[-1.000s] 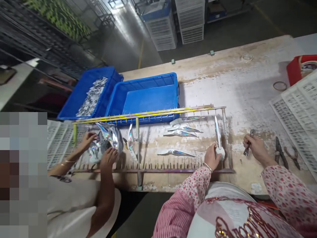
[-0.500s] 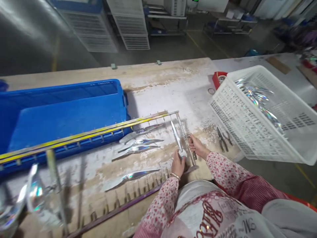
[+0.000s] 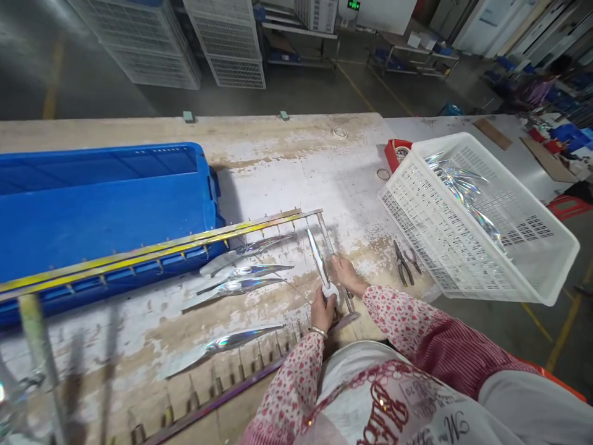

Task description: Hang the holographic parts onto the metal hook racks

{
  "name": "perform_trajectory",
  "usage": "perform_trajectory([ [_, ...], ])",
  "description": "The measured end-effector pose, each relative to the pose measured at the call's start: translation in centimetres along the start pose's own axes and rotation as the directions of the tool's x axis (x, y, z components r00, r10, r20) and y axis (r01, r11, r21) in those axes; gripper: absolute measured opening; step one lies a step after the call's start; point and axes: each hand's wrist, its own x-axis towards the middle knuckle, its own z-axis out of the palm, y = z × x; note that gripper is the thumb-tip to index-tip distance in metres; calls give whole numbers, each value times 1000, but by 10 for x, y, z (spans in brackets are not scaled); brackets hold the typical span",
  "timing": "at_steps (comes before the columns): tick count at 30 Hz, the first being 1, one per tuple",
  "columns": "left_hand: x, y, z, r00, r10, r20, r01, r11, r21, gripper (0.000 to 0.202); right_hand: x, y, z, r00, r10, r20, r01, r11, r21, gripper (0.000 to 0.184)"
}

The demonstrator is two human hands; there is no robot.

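My left hand (image 3: 323,309) pinches the wide, pale lower end of a shiny, iridescent tapered strip (image 3: 317,256). The strip's narrow tip points up to the yellow upper bar (image 3: 241,230) of a long metal rack with small hooks. Close to its right, my right hand (image 3: 348,275) is closed beside the rack's metal end bar (image 3: 326,232); its fingers are partly hidden, and I cannot make out what they hold. Several similar shiny strips (image 3: 231,339) lie on the table, left of my hands. The rack's purple lower bar (image 3: 222,395) carries several upright clips.
A blue bin (image 3: 92,201) stands at the left, behind the upper bar. At the right, a tilted white basket (image 3: 417,210) contains more shiny strips. Pliers (image 3: 404,264) lie by it, and a red tape holder (image 3: 393,154) sits behind. Shelving and stacked crates stand beyond the table.
The view has shifted, so the table things appear further left. My right hand has turned; the dark handle seen below it before no longer shows. My left hand keeps hold of the strip.
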Motion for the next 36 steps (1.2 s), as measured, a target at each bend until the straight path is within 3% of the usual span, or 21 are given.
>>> perform_trajectory([
  [4,0,-1,-2,999,25,-24,-25,999,-20,44,3,-1,-10,991,-81,103,106,960,-260,48],
  [11,-1,-9,-4,995,64,-83,-64,998,3,43,5,-8,-12,987,-62,150,109,938,-330,45],
  [14,-9,-5,-7,966,194,-168,-188,981,52,47,6,-10,-15,985,-13,171,60,960,-273,46],
  [16,-22,2,-11,917,331,-221,-297,939,174,54,5,-7,-17,971,34,238,1,989,-145,45],
  [18,-37,7,-16,866,472,-165,-402,854,331,55,1,0,-20,944,70,322,-80,997,20,44],
  [20,-51,10,-19,844,536,-16,-469,753,462,48,-4,13,-22,931,82,356,-138,981,135,47],
  [23,-60,10,-22,857,483,182,-485,634,602,43,-17,33,-25,937,95,337,-150,979,141,53],
  [26,-59,6,-21,876,391,282,-472,580,664,46,-26,47,-27,942,128,310,-154,986,60,56],
  [29,-56,1,-19,907,321,272,-414,567,712,52,-26,49,-29,963,124,240,-115,992,-52,55],
  [32,-55,-3,-16,928,273,254,-368,559,743,57,-22,46,-31,959,131,250,-88,981,-174,54],
  [36,-56,-4,-15,914,236,329,-405,544,735,47,-22,45,-29,937,154,315,-99,978,-182,51],
])
